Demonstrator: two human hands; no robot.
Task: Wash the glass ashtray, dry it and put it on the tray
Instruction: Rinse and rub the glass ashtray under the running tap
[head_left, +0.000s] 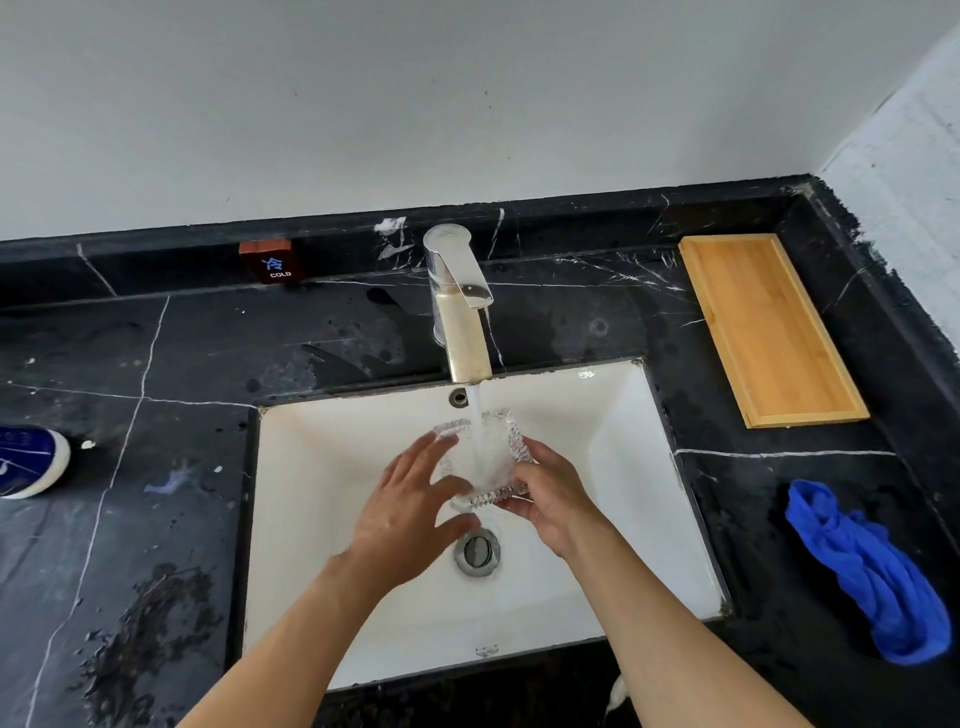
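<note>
The clear, ribbed glass ashtray (480, 457) is held over the white sink (322, 467), right under the water stream running from the metal faucet (460, 306). My right hand (550, 493) grips its right and near edge. My left hand (410, 504) lies against its left side, fingers spread, thumb under the near rim. The wooden tray (769, 327) lies empty on the black counter at the back right. A crumpled blue cloth (872, 577) lies on the counter right of the sink.
The sink drain (477, 552) is below my hands. A small red "COLD" sign (272, 262) leans on the backsplash at left. A blue and white container (31, 462) lies at the far left. The black marble counter (156, 364) is wet in patches.
</note>
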